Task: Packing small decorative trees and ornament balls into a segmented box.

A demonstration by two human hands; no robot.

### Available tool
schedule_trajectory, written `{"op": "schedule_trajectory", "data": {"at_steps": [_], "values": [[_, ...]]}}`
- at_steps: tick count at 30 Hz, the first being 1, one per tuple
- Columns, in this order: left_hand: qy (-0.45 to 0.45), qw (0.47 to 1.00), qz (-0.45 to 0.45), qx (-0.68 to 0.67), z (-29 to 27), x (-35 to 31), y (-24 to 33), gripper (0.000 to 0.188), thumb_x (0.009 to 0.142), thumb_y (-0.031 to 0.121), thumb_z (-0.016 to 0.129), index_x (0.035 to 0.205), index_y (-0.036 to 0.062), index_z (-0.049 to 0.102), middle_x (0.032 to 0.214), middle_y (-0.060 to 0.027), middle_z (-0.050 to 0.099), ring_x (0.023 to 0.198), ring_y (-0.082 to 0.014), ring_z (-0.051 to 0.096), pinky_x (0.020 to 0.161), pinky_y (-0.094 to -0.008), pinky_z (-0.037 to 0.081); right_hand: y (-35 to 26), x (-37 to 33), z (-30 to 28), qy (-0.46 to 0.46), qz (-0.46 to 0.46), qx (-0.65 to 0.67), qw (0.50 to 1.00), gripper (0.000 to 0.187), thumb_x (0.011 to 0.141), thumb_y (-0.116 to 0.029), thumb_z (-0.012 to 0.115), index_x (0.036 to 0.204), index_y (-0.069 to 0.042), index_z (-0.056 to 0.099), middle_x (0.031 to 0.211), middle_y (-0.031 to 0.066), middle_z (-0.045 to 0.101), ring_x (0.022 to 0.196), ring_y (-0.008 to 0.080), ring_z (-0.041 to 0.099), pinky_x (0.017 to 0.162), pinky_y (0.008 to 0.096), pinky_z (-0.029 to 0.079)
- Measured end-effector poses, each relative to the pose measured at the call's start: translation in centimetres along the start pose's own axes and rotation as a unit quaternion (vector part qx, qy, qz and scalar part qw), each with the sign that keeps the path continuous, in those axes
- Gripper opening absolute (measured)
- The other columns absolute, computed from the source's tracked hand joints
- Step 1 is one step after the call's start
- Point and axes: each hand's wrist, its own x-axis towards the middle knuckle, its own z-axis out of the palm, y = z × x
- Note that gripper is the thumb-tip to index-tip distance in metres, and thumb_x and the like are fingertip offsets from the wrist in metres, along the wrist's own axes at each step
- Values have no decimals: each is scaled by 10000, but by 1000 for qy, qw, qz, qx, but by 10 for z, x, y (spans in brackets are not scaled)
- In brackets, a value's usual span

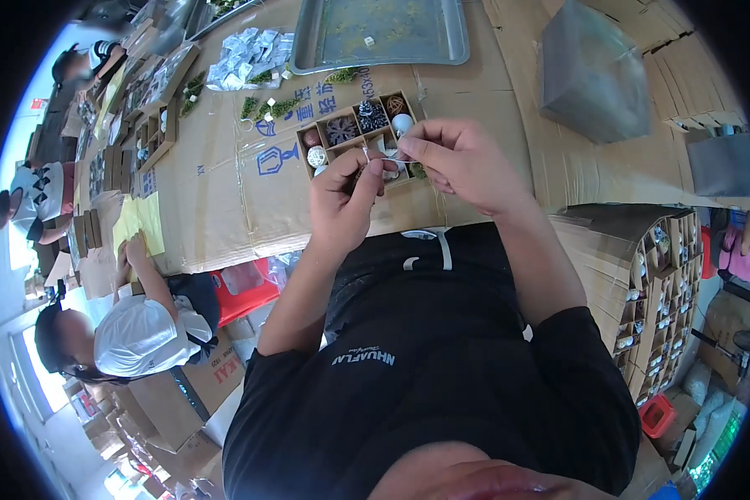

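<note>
My left hand [346,193] and my right hand [467,162] are raised over a divided cardboard box [332,152]. Both pinch a thin pale string [396,160], which runs between their fingertips. What may hang from it is too small to make out. Compartments of the box hold a pine cone [372,115], a brown flower-shaped ornament [341,130], a brown woven ball [396,105], a white woven ball [317,156] and a pale blue ball [402,123]. My fingers hide the box's near compartments.
Beyond the box lie a metal tray [379,62], silver packets [252,60] and green sprigs [275,108]. A grey translucent bin [593,73] stands at the right. Filled divided boxes [658,300] are stacked at my right side. Several people work at the left, one person [146,333] nearest.
</note>
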Motion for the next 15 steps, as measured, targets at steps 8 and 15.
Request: {"op": "schedule_trajectory", "data": {"at_steps": [8, 15], "values": [[-30, 956, 87, 278, -17, 6, -3, 165, 886, 94, 698, 1018, -4, 685, 868, -133, 658, 749, -279, 629, 695, -339, 509, -19, 4, 5, -27, 34, 89, 995, 247, 1000, -251, 630, 956, -12, 674, 679, -15, 551, 546, 56, 451, 503, 211, 363], [62, 917, 164, 358, 0, 26, 0, 515, 759, 202, 836, 1204, 71, 614, 1112, -152, 622, 1087, -326, 603, 795, -415, 538, -31, 19, 19, -55, 16, 75, 996, 216, 983, -212, 621, 934, -9, 674, 688, -3, 559, 573, 52, 465, 515, 212, 361]]}}
